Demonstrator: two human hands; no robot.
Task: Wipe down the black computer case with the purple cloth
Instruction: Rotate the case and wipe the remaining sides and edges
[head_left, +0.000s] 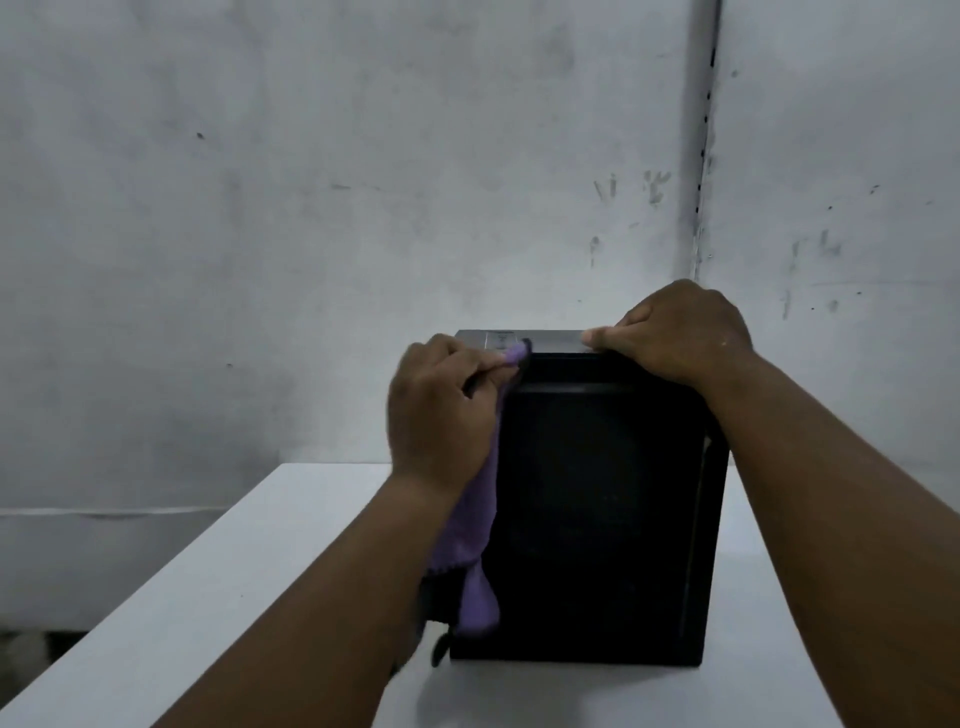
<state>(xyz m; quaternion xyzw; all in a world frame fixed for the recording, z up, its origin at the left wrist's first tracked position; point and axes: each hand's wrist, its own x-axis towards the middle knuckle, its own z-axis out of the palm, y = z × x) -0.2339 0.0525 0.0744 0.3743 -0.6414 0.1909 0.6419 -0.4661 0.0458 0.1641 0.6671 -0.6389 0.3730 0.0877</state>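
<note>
White desk (270, 545) against a stained grey wall (311, 182); black computer case (597, 519) stands upright on it. Left hand (441, 410), fingers pinched on the purple cloth (475, 525), at the case's top left corner, cloth hanging down. Right hand (680, 332), fingers curled, grips the top right edge.

White table (249, 571) against a scuffed grey-white wall (311, 208) — vertical seam (707, 156) runs down it at right.
</note>
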